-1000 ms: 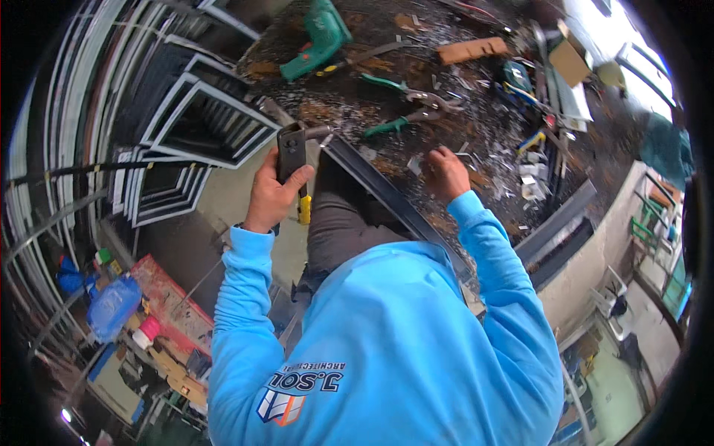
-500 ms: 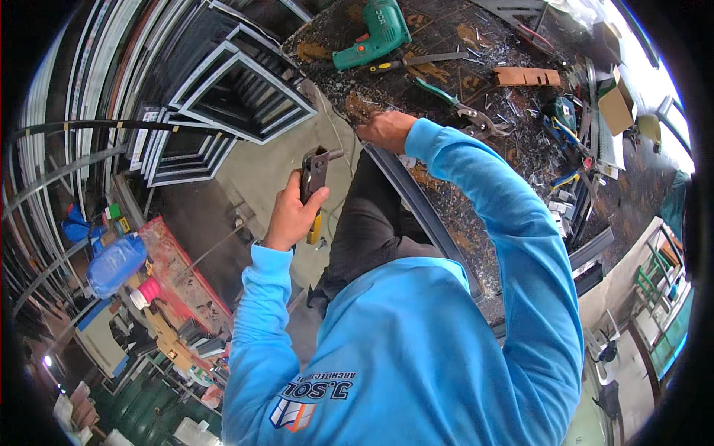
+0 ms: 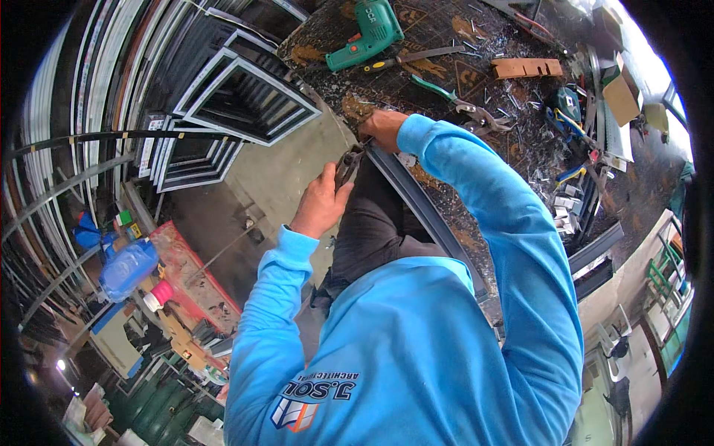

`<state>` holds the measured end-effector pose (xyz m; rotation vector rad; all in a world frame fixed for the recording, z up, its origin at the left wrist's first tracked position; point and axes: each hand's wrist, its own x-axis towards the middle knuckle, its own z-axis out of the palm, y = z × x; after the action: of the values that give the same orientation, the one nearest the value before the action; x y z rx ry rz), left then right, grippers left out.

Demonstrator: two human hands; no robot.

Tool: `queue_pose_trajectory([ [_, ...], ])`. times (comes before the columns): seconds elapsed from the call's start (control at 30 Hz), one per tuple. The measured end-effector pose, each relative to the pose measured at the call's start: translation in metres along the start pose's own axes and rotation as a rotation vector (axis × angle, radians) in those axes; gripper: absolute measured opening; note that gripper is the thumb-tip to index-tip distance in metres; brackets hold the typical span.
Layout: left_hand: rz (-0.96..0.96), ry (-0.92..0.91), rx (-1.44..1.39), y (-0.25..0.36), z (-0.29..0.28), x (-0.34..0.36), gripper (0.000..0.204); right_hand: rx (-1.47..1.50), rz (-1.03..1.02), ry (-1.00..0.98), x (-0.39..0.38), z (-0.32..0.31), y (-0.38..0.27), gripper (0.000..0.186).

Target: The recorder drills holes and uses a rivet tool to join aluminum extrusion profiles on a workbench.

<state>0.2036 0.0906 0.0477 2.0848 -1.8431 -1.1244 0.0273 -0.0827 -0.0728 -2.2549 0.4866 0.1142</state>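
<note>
My left hand (image 3: pixel 321 202) is closed around a dark metal tool (image 3: pixel 347 168), whose kind I cannot make out. The tool's upper end is against or very near the end of a long dark grey metal profile (image 3: pixel 420 204). My right hand (image 3: pixel 383 129) closes on that same end of the profile, its fingertips partly hidden. From there the profile slants down along the workbench edge (image 3: pixel 468 215), beside my leg. Beyond my right hand lie green-handled snips (image 3: pixel 465 106), a file with a yellow and black handle (image 3: pixel 416 57) and a green power drill (image 3: pixel 370 33).
Metal shavings and offcuts litter the bench, with a slotted brown block (image 3: pixel 526 68) and pliers (image 3: pixel 573 175) farther right. Several light-edged frames (image 3: pixel 253 97) lean at the left before long upright profiles (image 3: pixel 89 82). A blue jug (image 3: pixel 128 271) stands by a red board (image 3: pixel 197 275).
My left hand has moved up and right, bringing the tool from open space to the profile's end. My right hand has shifted slightly left, still at that end.
</note>
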Motion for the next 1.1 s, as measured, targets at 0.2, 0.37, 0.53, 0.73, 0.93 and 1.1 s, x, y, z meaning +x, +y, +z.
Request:
queue_pose_trajectory([
  [0.2,-0.022,-0.060,0.194,0.012,0.002,0.010,0.042,-0.033,-0.023,0.020,0.006,0.007,0.007,0.036],
  [0.37,-0.019,-0.184,0.533,0.037,-0.003,0.027,0.044,0.000,0.003,-0.026,0.012,0.006,0.007,0.038],
  [0.53,0.052,-0.235,0.271,0.012,-0.014,0.037,0.046,0.033,-0.045,-0.070,0.012,0.002,0.010,0.046],
  [0.73,0.031,-0.231,0.464,0.004,-0.011,0.049,0.047,-0.030,-0.083,-0.072,0.005,-0.002,0.005,0.064],
  [0.93,0.128,-0.357,0.901,0.011,-0.048,0.027,0.034,0.002,-0.007,-0.097,0.010,-0.001,0.006,0.061],
  [1.1,0.125,-0.467,0.905,0.038,-0.052,0.042,0.050,-0.069,-0.101,-0.009,0.010,0.014,0.016,0.058],
])
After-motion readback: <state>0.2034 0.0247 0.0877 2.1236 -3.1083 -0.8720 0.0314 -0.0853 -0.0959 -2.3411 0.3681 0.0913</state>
